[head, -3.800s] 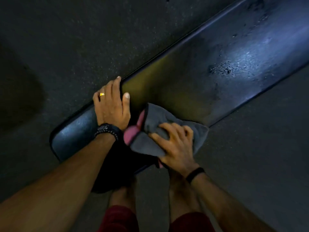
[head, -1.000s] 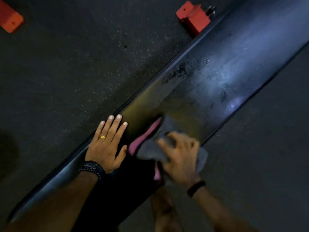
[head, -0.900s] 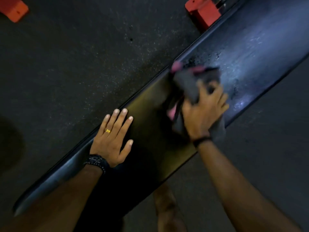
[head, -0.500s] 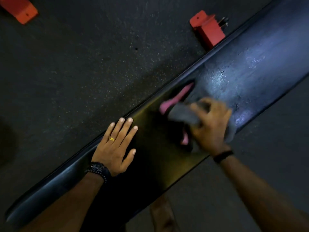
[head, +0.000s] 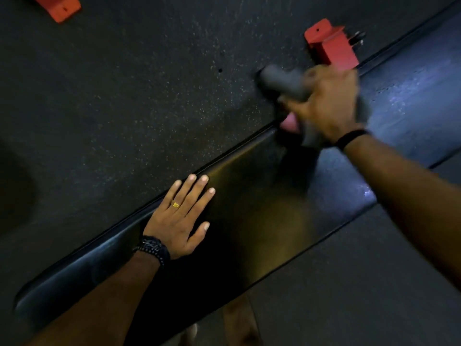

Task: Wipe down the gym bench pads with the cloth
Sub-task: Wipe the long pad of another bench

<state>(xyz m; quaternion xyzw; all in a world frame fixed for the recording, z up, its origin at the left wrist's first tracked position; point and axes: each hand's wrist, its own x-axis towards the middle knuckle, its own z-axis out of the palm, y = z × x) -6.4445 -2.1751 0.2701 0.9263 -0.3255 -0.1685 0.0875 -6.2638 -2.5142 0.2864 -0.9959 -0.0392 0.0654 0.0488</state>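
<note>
The right hand [head: 326, 106] grips the grey cloth [head: 284, 82] at the bench pad [head: 262, 221] edge – it may slip off; the left hand [head: 178, 221] lies flat, empty.

Looks like a gym, dim lighting, long black padded bench pad [head: 262, 221] running diagonally from near left to far right, speckled dark rubber flooring [head: 139, 91] all around, red-painted steel frame feet [head: 331, 46] at far right and far left

left hand [head: 178, 221] flat on bench pad [head: 262, 221]; right hand [head: 324, 106] with cloth [head: 284, 81] farther along
</note>
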